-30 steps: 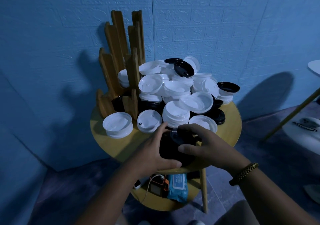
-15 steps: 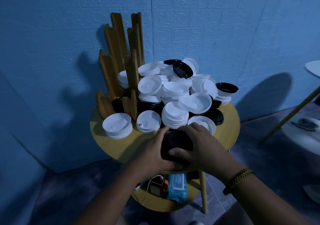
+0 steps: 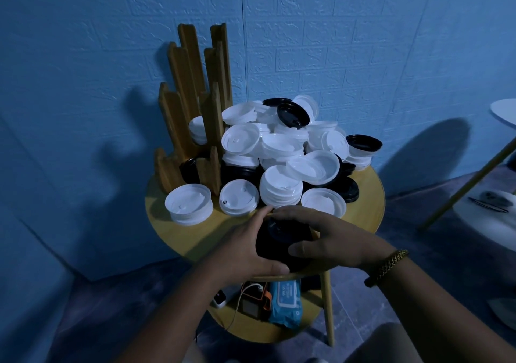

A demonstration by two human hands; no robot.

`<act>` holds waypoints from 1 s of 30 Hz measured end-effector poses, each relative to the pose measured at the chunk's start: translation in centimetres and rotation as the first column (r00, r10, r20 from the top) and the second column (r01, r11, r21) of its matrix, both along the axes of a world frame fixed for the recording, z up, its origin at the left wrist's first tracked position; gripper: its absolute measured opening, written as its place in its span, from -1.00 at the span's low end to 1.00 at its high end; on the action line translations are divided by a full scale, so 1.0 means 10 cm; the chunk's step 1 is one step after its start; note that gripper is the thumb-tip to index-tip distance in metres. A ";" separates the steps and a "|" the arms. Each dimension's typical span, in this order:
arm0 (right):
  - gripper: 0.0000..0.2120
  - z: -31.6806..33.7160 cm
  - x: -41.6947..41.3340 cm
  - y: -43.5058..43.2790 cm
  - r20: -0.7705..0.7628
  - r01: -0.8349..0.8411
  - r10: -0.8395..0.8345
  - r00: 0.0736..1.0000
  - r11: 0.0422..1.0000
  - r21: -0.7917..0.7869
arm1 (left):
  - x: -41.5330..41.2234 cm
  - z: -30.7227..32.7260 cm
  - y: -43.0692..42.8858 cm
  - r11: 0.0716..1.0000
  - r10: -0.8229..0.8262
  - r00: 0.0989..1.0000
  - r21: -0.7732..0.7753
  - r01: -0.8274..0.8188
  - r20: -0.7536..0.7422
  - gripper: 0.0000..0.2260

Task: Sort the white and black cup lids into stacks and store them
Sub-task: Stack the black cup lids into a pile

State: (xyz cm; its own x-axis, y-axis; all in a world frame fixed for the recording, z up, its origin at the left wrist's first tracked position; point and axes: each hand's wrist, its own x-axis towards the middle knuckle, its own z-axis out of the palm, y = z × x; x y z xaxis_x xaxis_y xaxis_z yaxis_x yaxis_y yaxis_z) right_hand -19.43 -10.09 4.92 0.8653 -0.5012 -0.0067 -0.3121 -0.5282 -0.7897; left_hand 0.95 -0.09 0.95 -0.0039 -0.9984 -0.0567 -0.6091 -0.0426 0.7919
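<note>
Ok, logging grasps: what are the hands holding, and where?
A stack of black lids, gripped at its sides: left hand one side, right hand the other.

Lid heap crowding tabletop.

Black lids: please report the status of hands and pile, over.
Left hand, right hand grip black lid stack at table edge. Mixed pile behind, unsorted. White stacks close ahead.
</note>
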 end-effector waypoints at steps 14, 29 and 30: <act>-0.39 -0.13 0.02 0.11 -0.018 0.125 -0.134 0.991 0.958 -0.259 | -0.04 -0.03 0.03 0.997 0.052 0.999 -0.052 -0.052 -0.001 -0.03; -0.50 -0.37 0.15 0.29 0.205 0.256 -0.182 0.962 0.866 -0.430 | -0.07 -0.04 0.02 0.995 0.059 0.998 -0.079 -0.056 0.037 -0.12; -0.53 -0.39 0.15 0.29 0.226 0.260 -0.177 0.958 0.868 -0.422 | -0.07 -0.04 0.02 0.995 0.060 0.997 -0.082 -0.057 0.037 -0.12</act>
State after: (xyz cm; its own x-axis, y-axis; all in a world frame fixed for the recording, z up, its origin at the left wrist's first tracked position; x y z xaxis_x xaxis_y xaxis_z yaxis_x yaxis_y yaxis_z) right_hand -17.93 -7.19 1.05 0.6995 -0.5913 0.4013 -0.3402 -0.7694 -0.5406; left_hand 0.25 0.09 0.53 0.0552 -0.9981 0.0255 -0.6385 -0.0156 0.7695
